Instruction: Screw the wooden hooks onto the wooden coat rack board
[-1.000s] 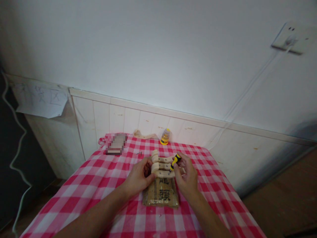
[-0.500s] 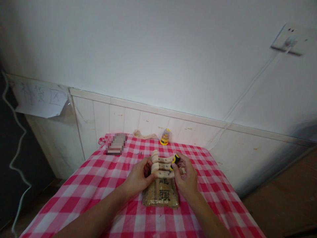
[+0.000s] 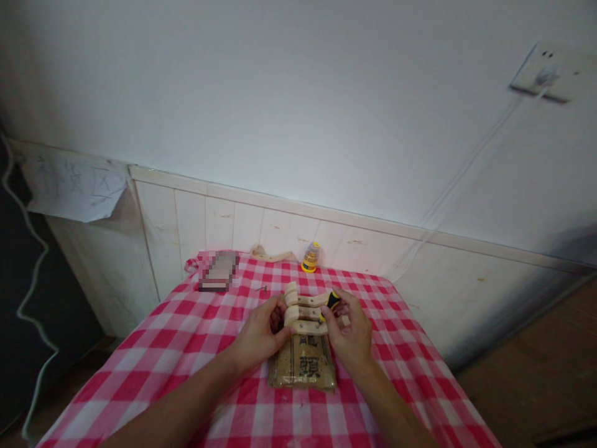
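Note:
Three pale curved wooden strips (image 3: 308, 327) lie side by side, with small dark screws or holes along them. My left hand (image 3: 261, 330) is closed around their upturned left ends. In my right hand (image 3: 353, 326) is a small yellow-and-black screwdriver (image 3: 333, 300), tilted down toward the strips; its tip is hard to make out. My right fingers are wrapped round the handle, close to the strips' right ends. Beneath the wood lies a flat brown taped cardboard pad (image 3: 302, 367) with dark printed characters, partly covered by the strips.
Behind the strips stands a clear bottle with yellow ends (image 3: 310, 257). Another curved wooden piece (image 3: 273, 256) lies along the wall. A small metal piece (image 3: 262, 288) and a pixelated rectangular object (image 3: 219, 271) rest on the red-and-white checked tablecloth (image 3: 209, 348). The wall (image 3: 298, 124) borders the far side.
The screwdriver handle has turned or tilted slightly in my right fingers, and less of its tip shows. My left hand and the strips have hardly moved.

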`<move>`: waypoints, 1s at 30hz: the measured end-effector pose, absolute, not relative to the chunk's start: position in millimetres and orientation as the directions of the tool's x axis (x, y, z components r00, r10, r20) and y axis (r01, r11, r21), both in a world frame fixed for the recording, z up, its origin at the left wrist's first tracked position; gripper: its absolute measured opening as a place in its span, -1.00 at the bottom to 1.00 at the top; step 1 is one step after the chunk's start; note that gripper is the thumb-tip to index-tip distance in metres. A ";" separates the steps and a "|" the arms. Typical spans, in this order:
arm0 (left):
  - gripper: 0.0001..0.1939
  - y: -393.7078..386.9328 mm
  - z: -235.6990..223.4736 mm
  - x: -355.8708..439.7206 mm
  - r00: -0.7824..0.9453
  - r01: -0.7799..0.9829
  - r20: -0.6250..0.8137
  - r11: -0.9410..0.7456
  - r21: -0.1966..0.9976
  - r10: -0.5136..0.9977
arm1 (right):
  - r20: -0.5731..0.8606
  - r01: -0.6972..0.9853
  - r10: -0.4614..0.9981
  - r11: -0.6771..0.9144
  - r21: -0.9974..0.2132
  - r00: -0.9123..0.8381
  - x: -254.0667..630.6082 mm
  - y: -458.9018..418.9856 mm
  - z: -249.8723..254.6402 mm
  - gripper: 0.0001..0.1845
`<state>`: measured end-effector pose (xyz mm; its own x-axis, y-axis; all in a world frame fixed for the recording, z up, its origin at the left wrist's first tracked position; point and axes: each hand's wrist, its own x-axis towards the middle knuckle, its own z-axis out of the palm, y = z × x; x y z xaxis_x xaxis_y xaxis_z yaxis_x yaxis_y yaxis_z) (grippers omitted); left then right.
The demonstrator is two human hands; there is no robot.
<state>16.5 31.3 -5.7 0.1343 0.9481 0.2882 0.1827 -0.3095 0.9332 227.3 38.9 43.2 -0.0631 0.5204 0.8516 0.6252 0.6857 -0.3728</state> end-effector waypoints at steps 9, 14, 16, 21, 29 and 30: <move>-0.75 32.2 -7.4 15.3 0.136 0.178 0.280 -0.301 0.937 0.950 | 0.840 0.635 0.538 0.675 -0.376 -0.076 228.1 37.3 41.8 -0.65; -0.74 32.6 -10.9 15.9 0.144 0.122 0.280 -0.297 0.947 0.949 | 0.797 0.601 0.600 0.663 -0.446 -0.070 228.1 35.7 39.1 -0.61; -0.73 31.8 -10.0 16.6 0.145 0.089 0.274 -0.289 0.953 0.951 | 0.784 0.595 0.617 0.654 -0.467 -0.062 227.5 35.5 39.0 -0.60; -0.72 28.4 -2.0 18.2 0.147 0.057 0.277 -0.287 0.956 0.950 | 0.780 0.594 0.624 0.646 -0.480 -0.047 225.6 35.8 41.0 -0.60; -0.73 26.0 5.7 18.0 0.151 0.070 0.296 -0.309 0.948 0.943 | 0.793 0.606 0.608 0.649 -0.460 -0.048 225.3 36.6 43.3 -0.64; -0.73 26.4 4.6 17.9 0.149 0.067 0.294 -0.306 0.950 0.944 | 0.794 0.610 0.606 0.647 -0.458 -0.046 225.5 36.8 43.2 -0.64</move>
<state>17.9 26.4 4.6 0.1493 0.9442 0.2936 0.0670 -0.3059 0.9497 225.5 36.8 43.2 -0.0461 0.6057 0.7944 0.6097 0.6469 -0.4579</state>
